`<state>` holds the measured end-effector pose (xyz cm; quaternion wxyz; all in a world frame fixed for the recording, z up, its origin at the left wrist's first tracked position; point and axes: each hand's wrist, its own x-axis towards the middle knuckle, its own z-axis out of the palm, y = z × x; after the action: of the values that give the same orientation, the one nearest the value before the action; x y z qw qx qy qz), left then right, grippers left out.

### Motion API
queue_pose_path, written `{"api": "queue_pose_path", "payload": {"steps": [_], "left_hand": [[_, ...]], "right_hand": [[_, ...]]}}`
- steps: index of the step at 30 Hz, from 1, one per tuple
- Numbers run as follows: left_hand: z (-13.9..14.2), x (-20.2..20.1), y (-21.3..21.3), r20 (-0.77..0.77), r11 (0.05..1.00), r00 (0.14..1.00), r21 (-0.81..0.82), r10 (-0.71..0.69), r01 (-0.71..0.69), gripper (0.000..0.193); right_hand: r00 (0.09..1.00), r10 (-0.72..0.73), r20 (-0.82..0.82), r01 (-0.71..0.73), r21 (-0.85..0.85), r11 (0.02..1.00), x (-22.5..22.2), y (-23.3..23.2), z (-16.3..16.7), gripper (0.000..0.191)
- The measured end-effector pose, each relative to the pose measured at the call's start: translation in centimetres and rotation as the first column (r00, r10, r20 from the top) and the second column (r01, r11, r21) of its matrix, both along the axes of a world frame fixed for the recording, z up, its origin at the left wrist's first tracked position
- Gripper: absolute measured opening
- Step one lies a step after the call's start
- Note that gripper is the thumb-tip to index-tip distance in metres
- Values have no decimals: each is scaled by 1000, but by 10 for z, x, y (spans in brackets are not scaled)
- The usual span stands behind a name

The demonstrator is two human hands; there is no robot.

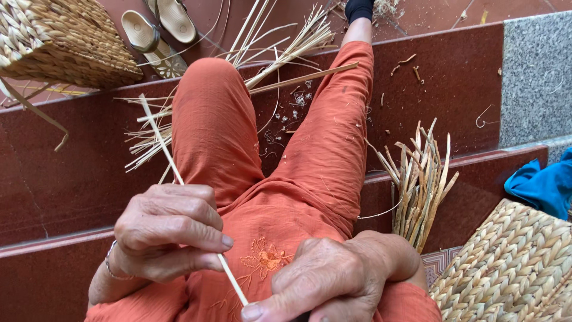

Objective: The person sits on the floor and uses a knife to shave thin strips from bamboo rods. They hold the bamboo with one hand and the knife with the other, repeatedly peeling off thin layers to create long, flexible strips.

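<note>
Left hand (170,232) curled closed around a thin pale reed strip (179,179), fingers folded over it, thumb underneath; the strip passes through the fist. Right hand (333,280) lower and to the right of the left; its thumb tip presses on the near end of the same strip at the bottom edge of the view, remaining fingers curled under, what they enclose hidden. Strip lies between the two grips as a short straight span, then runs on beyond the left fist. Long axis diagonal: near end at the right thumb, far free end up and to the left, rising past the left knee of the orange trousers (250,143) and ending above the dark red stone step (59,179). Strip looks straight, unbent along its visible length. Beyond the left grip, a scatter of loose reed strips (280,42) across the steps. Right of the right hand, a bundle of dried flat stalks (420,179) standing against the step, and just beside it a woven basket (506,262). Second woven basket (59,39) far upper left; pair of sandals (158,30) next to it.
</note>
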<state>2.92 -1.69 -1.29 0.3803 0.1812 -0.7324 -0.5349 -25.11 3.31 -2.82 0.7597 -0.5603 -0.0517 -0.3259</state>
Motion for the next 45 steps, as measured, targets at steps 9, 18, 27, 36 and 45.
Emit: {"api": "queue_pose_path", "payload": {"steps": [9, 18, 27, 36, 45], "left_hand": [[18, -11, 21, 229, 973, 949, -130, 215, -189, 24], [3, -20, 26, 298, 957, 911, -140, 284, -253, 28], [-19, -2, 6, 461, 919, 797, -142, 390, -368, 31], [-42, 1, 0, 449, 899, 779, -185, 437, -398, 31], [-72, 11, -12, 594, 878, 650, -258, 474, -404, 39]], "right_hand": [[907, -411, 91, 376, 267, 887, -12, 34, -28, 44], [861, -508, -27, 404, 645, 649, -26, 49, -67, 56], [801, -577, -161, 531, 636, 560, -41, 19, -83, 62], [745, -631, -218, 574, 691, 439, -45, 1, -109, 62], [726, -635, -264, 606, 681, 411, -64, -19, -149, 61]]}}
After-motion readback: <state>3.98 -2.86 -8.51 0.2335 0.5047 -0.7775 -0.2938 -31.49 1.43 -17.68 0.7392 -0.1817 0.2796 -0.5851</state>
